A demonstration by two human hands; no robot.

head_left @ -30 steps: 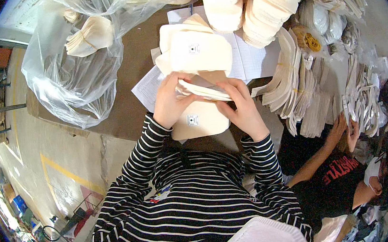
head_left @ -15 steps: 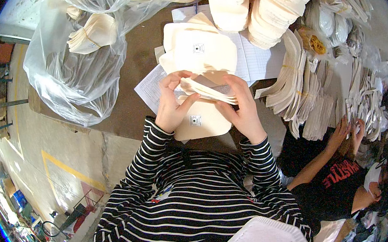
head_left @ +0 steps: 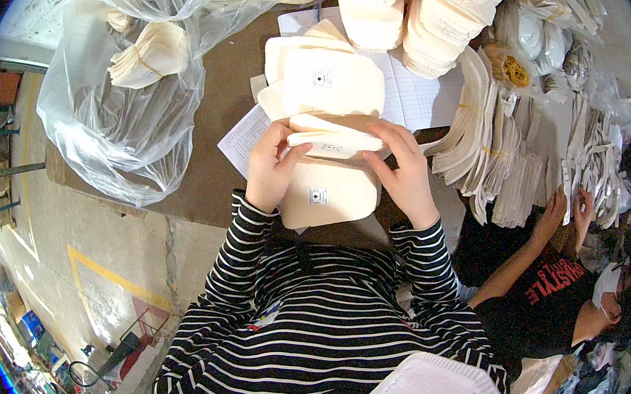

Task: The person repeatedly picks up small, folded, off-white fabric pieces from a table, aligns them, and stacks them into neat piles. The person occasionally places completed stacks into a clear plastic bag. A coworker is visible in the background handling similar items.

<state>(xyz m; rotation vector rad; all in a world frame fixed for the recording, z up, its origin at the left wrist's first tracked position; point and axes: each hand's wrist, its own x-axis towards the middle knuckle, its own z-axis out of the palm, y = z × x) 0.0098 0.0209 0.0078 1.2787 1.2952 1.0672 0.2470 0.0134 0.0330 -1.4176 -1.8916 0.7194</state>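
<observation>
On the left of the worktop (head_left: 228,75), a clear plastic bag (head_left: 93,121) sags open, with a banded bundle (head_left: 149,56) of cream pieces lying in it. To the right of the bag, the left hand (head_left: 268,173) pinches one end of a thin sheaf of cream pieces (head_left: 335,143) between thumb and fingers. The sheaf is held above the worktop, between a labelled pad (head_left: 331,199) on the near side and a labelled stack (head_left: 334,86) on the far side. The pieces look light, soft and bendy, unlikely to break but apt to slide over one another, so the two short ends seem the best hold, pinched lightly. Half a second ago they were fanned, with a grey patch between them; now that patch is out of sight and the front piece shows a small printed mark. The right hand (head_left: 406,175) pinches the other end, its thumb on the near side. Further right are a ruled sheet (head_left: 411,100), banded bundles (head_left: 464,119) of pale strips and, at the edge, a co-worker's hands (head_left: 555,212).
</observation>
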